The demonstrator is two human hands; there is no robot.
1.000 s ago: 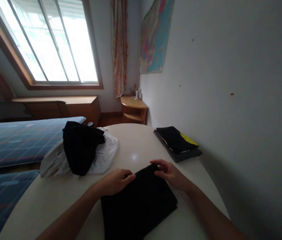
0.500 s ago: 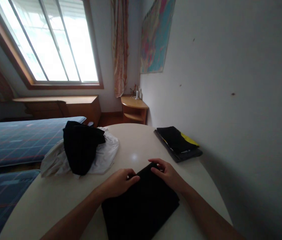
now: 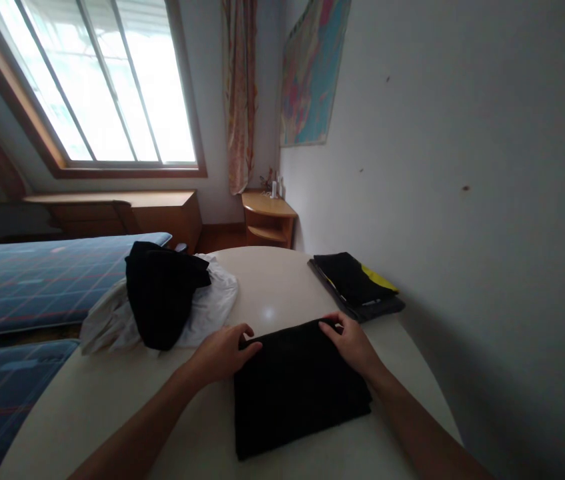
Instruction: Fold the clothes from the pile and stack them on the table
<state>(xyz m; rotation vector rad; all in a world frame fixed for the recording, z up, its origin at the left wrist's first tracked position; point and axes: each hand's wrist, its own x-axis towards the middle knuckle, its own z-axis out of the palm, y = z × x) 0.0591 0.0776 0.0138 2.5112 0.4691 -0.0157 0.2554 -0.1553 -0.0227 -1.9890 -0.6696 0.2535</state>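
A black garment (image 3: 299,387), folded into a rough rectangle, lies on the pale round table (image 3: 272,280) in front of me. At its far left corner, my left hand (image 3: 225,350) pinches the cloth between thumb and fingers. My right hand (image 3: 349,340) grips the far right corner the same way. The far edge runs fairly straight between both hands. What kind of garment it is does not show.
Crumpled black cloth (image 3: 162,293) rests on white cloth (image 3: 215,300) at the table's left. Folded black, yellow and grey clothes (image 3: 357,280) lie at the back right, near the wall (image 3: 502,267). A blue plaid mattress (image 3: 52,280) stands beyond the left edge.
The black garment has turned so its far edge lies more nearly level, and its near part has come up from the bottom of view. My hands have moved apart to its far corners.
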